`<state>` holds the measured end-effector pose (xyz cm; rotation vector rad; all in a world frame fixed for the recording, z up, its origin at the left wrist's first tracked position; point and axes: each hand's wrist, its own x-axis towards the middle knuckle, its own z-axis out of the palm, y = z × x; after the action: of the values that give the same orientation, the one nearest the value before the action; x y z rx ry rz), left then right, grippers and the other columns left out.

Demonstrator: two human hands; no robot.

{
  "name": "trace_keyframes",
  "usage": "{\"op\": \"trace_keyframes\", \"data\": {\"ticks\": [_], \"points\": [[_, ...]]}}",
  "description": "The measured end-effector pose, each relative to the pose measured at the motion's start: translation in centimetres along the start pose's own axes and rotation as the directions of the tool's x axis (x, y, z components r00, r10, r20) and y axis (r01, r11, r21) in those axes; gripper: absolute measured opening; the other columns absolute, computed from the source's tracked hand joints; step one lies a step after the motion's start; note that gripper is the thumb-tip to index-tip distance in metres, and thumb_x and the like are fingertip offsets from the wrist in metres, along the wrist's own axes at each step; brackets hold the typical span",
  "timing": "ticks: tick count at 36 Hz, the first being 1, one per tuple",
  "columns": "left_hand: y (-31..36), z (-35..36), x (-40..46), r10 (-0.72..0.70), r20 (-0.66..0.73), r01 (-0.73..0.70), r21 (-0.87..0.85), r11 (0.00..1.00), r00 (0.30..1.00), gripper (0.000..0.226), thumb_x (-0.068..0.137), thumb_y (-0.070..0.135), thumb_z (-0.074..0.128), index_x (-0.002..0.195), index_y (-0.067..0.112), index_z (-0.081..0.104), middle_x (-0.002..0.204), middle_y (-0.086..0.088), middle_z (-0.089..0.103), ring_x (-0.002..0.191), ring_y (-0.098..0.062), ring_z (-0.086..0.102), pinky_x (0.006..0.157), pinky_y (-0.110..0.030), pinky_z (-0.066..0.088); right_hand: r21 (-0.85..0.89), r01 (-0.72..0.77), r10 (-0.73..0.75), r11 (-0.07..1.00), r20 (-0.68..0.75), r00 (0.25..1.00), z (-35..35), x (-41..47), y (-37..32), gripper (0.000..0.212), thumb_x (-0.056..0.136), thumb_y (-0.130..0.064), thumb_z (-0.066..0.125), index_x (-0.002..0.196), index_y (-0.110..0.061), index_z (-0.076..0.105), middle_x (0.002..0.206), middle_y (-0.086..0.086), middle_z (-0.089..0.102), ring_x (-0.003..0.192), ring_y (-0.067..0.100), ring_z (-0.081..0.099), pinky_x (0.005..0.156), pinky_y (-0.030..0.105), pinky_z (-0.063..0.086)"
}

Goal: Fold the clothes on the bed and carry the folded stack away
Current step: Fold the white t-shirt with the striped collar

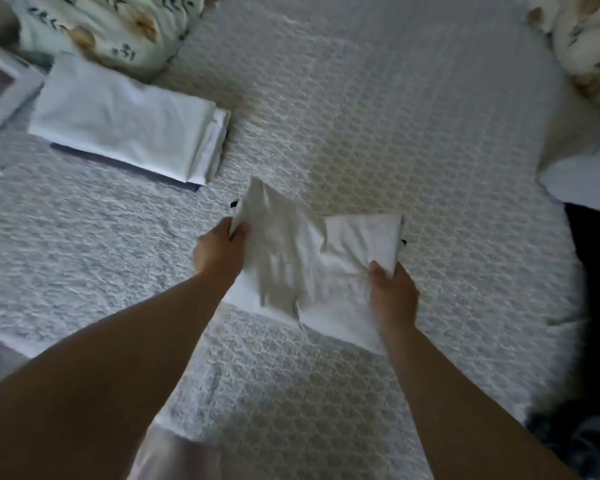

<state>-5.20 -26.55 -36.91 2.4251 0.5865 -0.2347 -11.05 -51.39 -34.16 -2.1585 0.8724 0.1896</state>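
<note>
A white garment (pixel 305 265) lies partly folded in the middle of the bed (pixel 395 133). My left hand (pixel 219 252) grips its left edge, lifting a flap of cloth. At the garment's right edge my right hand (pixel 392 289) pinches the fabric, thumb on top. A stack of folded white clothes (pixel 125 123) rests on the bed at the upper left, with a darker piece showing under it.
A floral pillow (pixel 108 26) sits at the top left and another floral pillow (pixel 589 46) at the top right. A white frame-like object (pixel 4 91) lies at the left edge. White cloth (pixel 582 178) lies at the right edge.
</note>
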Motion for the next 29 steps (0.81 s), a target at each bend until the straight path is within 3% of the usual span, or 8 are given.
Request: {"op": "trace_keyframes", "data": {"ticks": [5,10,13,16,20,24,26,29], "points": [[-3.0,-7.5,6.7,0.041,-0.093,-0.042,-0.006,0.999,0.995,0.025,0.094,0.044,0.046,0.102,0.024,0.058,0.078,-0.004,0.057,0.071,-0.028,0.050,0.063,-0.033,0.036,0.022,0.102,-0.102,0.995,0.004,0.995,5.4,-1.8,-8.4,0.036,0.096,-0.035,0.050,0.112,-0.004,0.060,0.107,0.017,0.065,0.101,0.034,0.059,0.080,0.033,0.040],[-7.3,-15.1,15.2,0.106,-0.134,-0.109,-0.019,0.994,0.985,0.032,0.093,0.045,0.049,0.119,0.028,0.054,0.089,-0.013,0.065,0.081,-0.036,0.058,0.064,-0.033,0.038,0.144,0.082,-0.082,0.986,-0.006,0.997,12.9,-2.5,-16.4,0.031,0.093,-0.033,0.053,0.109,-0.007,0.062,0.101,0.017,0.065,0.096,0.035,0.061,0.086,0.047,0.048],[-9.7,-19.0,20.0,0.105,-0.147,-0.115,-0.062,0.991,0.984,0.032,0.091,0.048,0.050,0.118,0.029,0.053,0.084,-0.005,0.060,0.074,-0.029,0.054,0.065,-0.034,0.044,0.202,0.109,-0.114,0.973,0.010,0.993,17.1,-2.7,-20.5,0.030,0.092,-0.033,0.054,0.111,-0.010,0.061,0.101,0.014,0.065,0.094,0.034,0.061,0.086,0.048,0.049],[-11.4,-22.0,24.8,0.119,-0.184,-0.135,-0.081,0.987,0.976,0.030,0.090,0.046,0.051,0.115,0.029,0.057,0.082,0.003,0.057,0.073,-0.024,0.053,0.065,-0.030,0.042,0.279,0.153,-0.160,0.948,0.002,0.987,20.7,-1.6,-23.7,0.021,0.091,-0.031,0.055,0.103,-0.016,0.062,0.084,0.004,0.062,0.080,0.028,0.060,0.072,0.037,0.050],[-12.8,-24.1,30.1,0.148,-0.225,-0.170,-0.082,0.982,0.963,0.030,0.089,0.043,0.051,0.113,0.027,0.058,0.085,0.001,0.060,0.075,-0.024,0.054,0.067,-0.032,0.044,0.346,0.188,-0.197,0.919,-0.009,0.980,24.8,0.6,-26.7,0.006,0.092,-0.028,0.057,0.096,-0.025,0.058,0.072,-0.011,0.056,0.063,0.006,0.054,0.047,0.009,0.038],[-13.9,-24.7,34.5,0.175,-0.279,-0.205,-0.083,0.975,0.944,0.031,0.088,0.045,0.050,0.111,0.026,0.058,0.083,0.003,0.057,0.077,-0.021,0.049,0.069,-0.031,0.040,0.367,0.230,-0.233,0.902,-0.035,0.972,28.0,2.8,-29.1,0.003,0.093,-0.028,0.057,0.094,-0.025,0.056,0.071,-0.014,0.054,0.063,-0.002,0.050,0.046,0.004,0.036],[-14.5,-24.3,36.8,0.175,-0.291,-0.213,-0.104,0.972,0.941,0.028,0.087,0.046,0.052,0.104,0.025,0.057,0.078,0.004,0.056,0.076,-0.022,0.050,0.067,-0.030,0.038,0.334,0.243,-0.244,0.911,-0.040,0.969,29.7,4.1,-29.4,0.006,0.094,-0.028,0.055,0.092,-0.023,0.056,0.069,-0.012,0.053,0.062,-0.001,0.049,0.046,0.006,0.036],[-15.3,-23.1,39.7,0.174,-0.301,-0.222,-0.132,0.966,0.938,0.027,0.087,0.043,0.056,0.104,0.023,0.059,0.072,0.005,0.056,0.070,-0.022,0.054,0.056,-0.026,0.038,0.227,0.228,-0.232,0.947,-0.010,0.973,32.0,6.3,-29.2,0.015,0.095,-0.026,0.050,0.087,-0.016,0.056,0.069,-0.002,0.052,0.064,0.017,0.050,0.054,0.024,0.036]]}}
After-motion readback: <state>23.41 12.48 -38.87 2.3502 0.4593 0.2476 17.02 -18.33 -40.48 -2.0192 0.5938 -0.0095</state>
